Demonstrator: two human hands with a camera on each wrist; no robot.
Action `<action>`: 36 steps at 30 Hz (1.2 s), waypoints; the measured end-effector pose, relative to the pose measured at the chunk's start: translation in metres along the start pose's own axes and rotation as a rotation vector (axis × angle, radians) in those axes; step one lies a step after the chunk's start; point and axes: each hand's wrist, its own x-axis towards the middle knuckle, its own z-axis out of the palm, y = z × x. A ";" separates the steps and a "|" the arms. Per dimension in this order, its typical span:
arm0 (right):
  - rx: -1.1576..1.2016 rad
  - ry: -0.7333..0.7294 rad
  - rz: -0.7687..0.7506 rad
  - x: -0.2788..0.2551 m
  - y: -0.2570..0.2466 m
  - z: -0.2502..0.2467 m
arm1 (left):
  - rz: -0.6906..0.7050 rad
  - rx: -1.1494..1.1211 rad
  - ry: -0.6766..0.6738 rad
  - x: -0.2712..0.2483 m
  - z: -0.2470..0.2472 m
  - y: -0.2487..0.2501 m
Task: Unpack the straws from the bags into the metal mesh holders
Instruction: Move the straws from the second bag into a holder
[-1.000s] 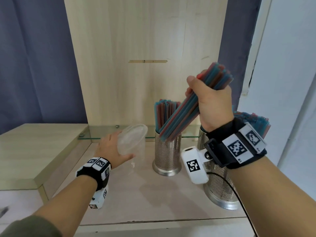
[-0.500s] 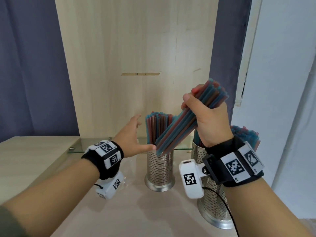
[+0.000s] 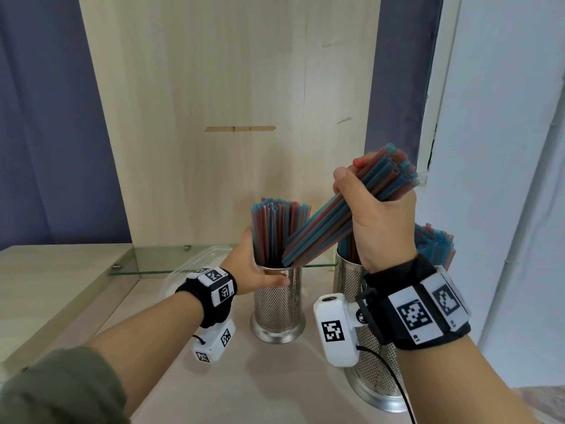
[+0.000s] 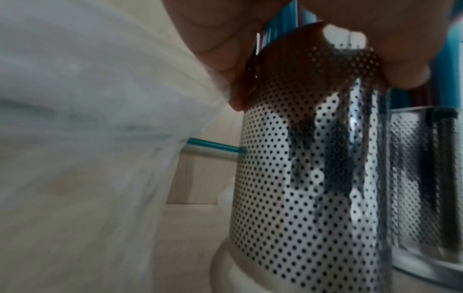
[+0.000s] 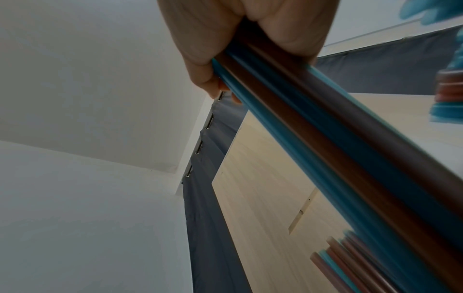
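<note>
Straws [image 3: 333,228] over crowded holder [image 3: 277,304]

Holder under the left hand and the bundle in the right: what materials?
Holder: looks like polished steel; perforated wall, mirror reflections, smooth flared base. Straw bundle: likely plastic; thin hollow tubes, translucent teal and reddish-brown, slight gloss.

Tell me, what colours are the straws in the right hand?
Teal-blue and reddish-brown mixed straws, clearest in the head view.

Blk wristbands [image 3: 415,304] w/ tags, olive sleeve [image 3: 61,390]
</note>
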 end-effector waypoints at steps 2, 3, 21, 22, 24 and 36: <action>0.025 0.045 0.003 0.001 0.004 0.004 | 0.019 0.023 0.024 -0.007 0.003 0.001; 0.041 0.069 0.008 0.002 0.007 0.006 | 0.021 0.040 0.040 -0.012 0.004 0.001; -0.017 0.132 0.262 0.025 0.055 0.040 | -0.060 0.045 0.071 -0.023 -0.019 -0.006; -0.036 0.125 0.277 0.028 0.058 0.040 | -0.059 0.049 0.071 -0.023 -0.019 -0.007; -0.086 0.085 0.304 0.036 0.061 0.042 | -0.047 0.058 0.067 -0.023 -0.020 -0.009; -0.216 -0.042 0.308 0.031 0.068 0.054 | -0.058 0.055 0.061 -0.025 -0.019 -0.006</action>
